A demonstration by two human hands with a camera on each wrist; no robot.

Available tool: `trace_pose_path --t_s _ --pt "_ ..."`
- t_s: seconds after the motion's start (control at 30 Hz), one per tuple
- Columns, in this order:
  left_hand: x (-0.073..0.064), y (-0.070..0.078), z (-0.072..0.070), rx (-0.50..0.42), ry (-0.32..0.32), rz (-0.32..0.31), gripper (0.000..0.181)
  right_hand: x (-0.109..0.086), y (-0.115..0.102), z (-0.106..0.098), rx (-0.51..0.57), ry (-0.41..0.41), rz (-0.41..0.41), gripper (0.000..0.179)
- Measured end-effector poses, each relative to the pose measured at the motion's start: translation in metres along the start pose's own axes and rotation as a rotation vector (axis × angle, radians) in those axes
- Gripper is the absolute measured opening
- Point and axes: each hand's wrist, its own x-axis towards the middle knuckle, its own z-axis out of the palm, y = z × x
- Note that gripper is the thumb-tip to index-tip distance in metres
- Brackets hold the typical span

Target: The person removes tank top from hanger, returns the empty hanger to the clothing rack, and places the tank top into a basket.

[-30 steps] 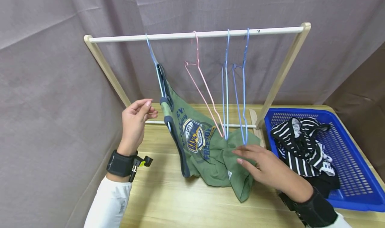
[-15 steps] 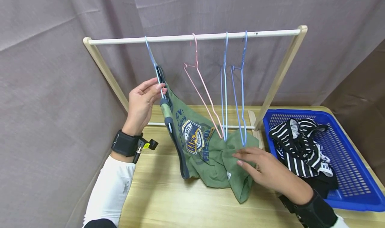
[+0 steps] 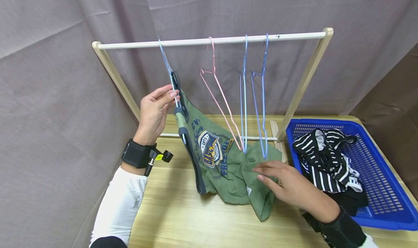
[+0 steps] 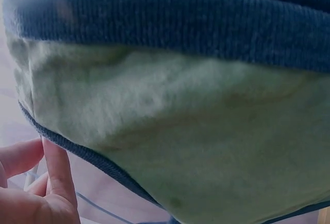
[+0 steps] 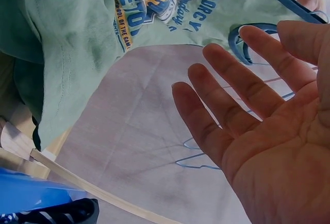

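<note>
A green sleeveless shirt (image 3: 233, 186) with navy trim and a printed badge hangs from a light blue hanger (image 3: 166, 59) at the rack's left. Its body slants down to the right, toward the table. My left hand (image 3: 152, 113) pinches the hanger's slanting arm just above the near shoulder strap (image 3: 179, 119). In the left wrist view the shirt (image 4: 196, 110) fills most of the picture, and those fingertips meet behind its navy edge. My right hand (image 3: 289, 181) is beside the shirt's lower right part; its fingers (image 5: 234, 90) are extended and grip nothing.
A white rail (image 3: 192, 41) on wooden posts carries a pink hanger (image 3: 213, 72) and two blue hangers (image 3: 263, 95), with lower ends in front of the shirt. At the right stands a blue basket (image 3: 388, 204) holding black-and-white striped clothes (image 3: 326, 161). Grey cloth walls surround the table.
My left hand has risen and moved right, from beside the shirt strap onto the hanger's arm, and now pinches it. My right hand and the shirt have stayed nearly in place.
</note>
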Motion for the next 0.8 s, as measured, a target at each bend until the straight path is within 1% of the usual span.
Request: trace_pose_path --t_s 0.1,0.17,0.37,0.6,0.8 --pt "0.0000 0.0009 -0.0006 0.020 0.005 -0.008 0.018 -0.0003 -0.0001 -0.0002 0.006 -0.008 0.011 0.022" --pt "-0.0001 0.0017 -0.0009 0.034 0.003 -0.013 0.022 -0.0004 -0.0006 -0.0005 0.011 -0.008 0.012 0.021" --pt "0.0012 0.0030 -0.0007 0.059 -0.002 -0.019 0.018 -0.0007 -0.0006 0.0001 0.012 -0.007 0.017 0.021" --pt "0.0039 0.0050 0.0027 0.035 -0.011 -0.014 0.021 -0.0032 -0.0014 0.0005 0.030 -0.019 0.017 0.022" --pt "0.0044 0.0072 0.0060 -0.003 -0.039 0.021 0.021 -0.0040 -0.0011 0.0035 0.032 -0.009 -0.004 0.022"
